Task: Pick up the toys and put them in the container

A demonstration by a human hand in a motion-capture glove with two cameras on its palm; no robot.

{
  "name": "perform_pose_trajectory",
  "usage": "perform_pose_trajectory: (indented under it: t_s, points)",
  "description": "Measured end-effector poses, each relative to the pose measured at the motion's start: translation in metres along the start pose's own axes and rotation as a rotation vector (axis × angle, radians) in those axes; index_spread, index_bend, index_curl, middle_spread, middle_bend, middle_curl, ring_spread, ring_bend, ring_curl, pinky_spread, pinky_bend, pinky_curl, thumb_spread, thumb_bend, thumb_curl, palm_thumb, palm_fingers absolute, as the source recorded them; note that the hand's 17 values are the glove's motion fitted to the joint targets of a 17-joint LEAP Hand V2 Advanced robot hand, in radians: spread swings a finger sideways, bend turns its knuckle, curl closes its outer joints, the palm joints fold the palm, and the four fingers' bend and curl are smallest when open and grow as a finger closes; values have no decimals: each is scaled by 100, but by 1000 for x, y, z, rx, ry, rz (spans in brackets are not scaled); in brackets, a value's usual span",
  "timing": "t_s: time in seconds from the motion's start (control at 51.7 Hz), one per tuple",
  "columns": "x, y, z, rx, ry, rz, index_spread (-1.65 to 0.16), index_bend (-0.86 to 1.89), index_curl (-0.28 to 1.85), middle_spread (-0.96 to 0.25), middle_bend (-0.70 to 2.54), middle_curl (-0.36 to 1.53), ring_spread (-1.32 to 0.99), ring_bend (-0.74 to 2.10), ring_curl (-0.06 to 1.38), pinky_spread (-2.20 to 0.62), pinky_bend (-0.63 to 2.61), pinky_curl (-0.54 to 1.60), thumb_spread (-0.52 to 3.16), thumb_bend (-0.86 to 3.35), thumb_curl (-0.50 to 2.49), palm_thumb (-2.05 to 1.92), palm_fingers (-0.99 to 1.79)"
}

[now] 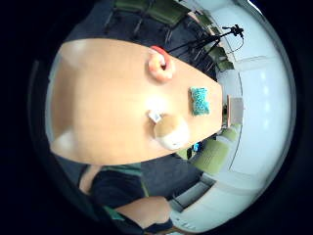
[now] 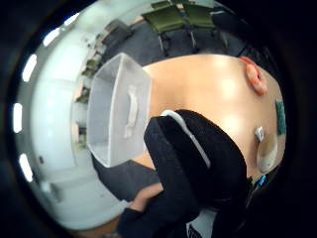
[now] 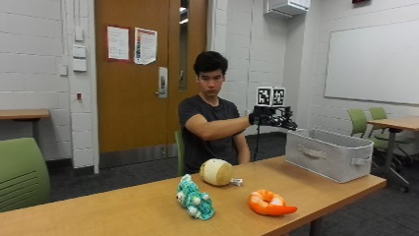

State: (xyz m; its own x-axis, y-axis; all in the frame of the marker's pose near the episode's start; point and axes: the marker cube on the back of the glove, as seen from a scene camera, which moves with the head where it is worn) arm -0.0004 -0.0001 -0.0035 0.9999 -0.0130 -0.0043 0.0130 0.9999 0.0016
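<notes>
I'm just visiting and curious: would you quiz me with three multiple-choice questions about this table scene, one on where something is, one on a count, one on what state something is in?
1. Where is the gloved right hand?
A. raised in the air beside the container
B. flat on the table
C. on the teal toy

2. How many toys lie on the table?
A. one
B. three
C. five

3. What does the container hold?
A. all the toys
B. one toy
C. nothing that shows

Answers:
1. A: the outside view shows the hand up at chest height, next to the container.
2. B: the teal toy, the cream toy and the orange toy.
3. C: the thumb side palm view looks into it and shows only bare walls.
</notes>
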Motion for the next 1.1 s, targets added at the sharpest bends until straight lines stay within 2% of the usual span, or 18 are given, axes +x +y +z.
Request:
perform_pose_trajectory:
  t_s: [0.155,0.348,0.58,0.812,0.948,1.102]
  points:
    - [-1,-1,-8,19,29,-22,-20,23,13,-12,27,11,-22,17,4,-8,37,14,90,-5,0,-7,15]
    - [3,3,-10,25,22,-42,-26,23,20,-15,26,17,-30,19,8,-10,39,20,116,-6,2,-9,13]
    - [45,17,-18,29,16,-46,-28,22,27,-16,24,23,-34,20,12,-11,38,24,120,-8,3,-12,12]
    - [158,52,-16,64,42,70,-29,22,32,-17,23,27,-36,19,15,-12,38,27,114,-9,5,-13,11]
    - [211,67,17,37,28,112,-30,23,35,-18,23,29,-38,19,16,-11,38,29,107,-9,6,-13,13]
    - [231,73,83,-50,-4,103,-30,20,37,-18,23,31,-39,19,18,-10,40,31,101,-9,8,-13,13]
